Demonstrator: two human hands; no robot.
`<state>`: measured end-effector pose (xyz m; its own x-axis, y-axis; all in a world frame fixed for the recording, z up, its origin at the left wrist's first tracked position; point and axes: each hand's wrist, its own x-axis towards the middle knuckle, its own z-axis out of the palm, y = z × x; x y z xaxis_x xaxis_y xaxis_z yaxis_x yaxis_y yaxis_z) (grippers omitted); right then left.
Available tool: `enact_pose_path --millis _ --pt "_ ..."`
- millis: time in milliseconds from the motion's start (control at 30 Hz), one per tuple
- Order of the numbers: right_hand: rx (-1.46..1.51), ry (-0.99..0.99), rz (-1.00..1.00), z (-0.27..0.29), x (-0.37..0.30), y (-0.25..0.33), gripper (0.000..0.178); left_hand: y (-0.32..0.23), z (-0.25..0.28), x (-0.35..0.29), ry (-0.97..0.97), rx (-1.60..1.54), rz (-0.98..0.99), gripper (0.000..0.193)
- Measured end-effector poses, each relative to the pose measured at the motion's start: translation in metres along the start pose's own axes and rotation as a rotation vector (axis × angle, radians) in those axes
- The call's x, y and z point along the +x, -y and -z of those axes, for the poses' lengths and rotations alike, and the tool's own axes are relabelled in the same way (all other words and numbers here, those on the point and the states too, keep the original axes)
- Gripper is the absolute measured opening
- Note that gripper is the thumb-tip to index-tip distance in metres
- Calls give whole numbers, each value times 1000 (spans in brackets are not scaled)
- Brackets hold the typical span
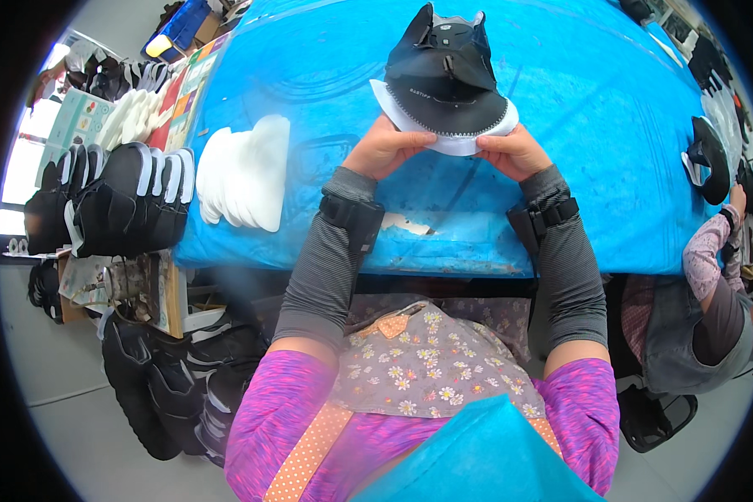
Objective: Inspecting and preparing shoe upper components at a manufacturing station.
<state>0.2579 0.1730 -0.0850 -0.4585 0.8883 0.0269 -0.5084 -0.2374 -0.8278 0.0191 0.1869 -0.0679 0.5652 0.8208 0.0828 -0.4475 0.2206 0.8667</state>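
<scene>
Black shoe uppers with white edges (pixel 130 201) stand in a row beside the left edge of the blue-covered tabletop (pixel 610 167). Inward from that edge, toward the near left corner, white flat shaped pieces (pixel 247 176) overlap in a fanned stack. The left hand (pixel 391 146) has its fingers closed on the left part of the toe end of a black shoe upper (pixel 451 105), thumb on the white rim. The upper is broad and rounded at the toe, which points toward the near edge; zigzag stitching follows the toe curve above the white rim, and the raised collar faces the far edge. It lies between the two hands, just beyond the thumb tips, well in from the near edge; whether it touches the tabletop cannot be told. The right hand (pixel 514 151) grips the rim's right part likewise, its other fingers largely hidden. At the right edge sits a co-worker (pixel 707 309).
</scene>
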Motion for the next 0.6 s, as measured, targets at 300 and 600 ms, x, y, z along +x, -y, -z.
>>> enact_pose_path --millis 300,600 --pt "-24 -43 20 1 2 -2 55 2 -2 1 3 23 20 58" --pt "-53 -15 3 -3 3 1 56 4 2 1 4 29 -36 56"
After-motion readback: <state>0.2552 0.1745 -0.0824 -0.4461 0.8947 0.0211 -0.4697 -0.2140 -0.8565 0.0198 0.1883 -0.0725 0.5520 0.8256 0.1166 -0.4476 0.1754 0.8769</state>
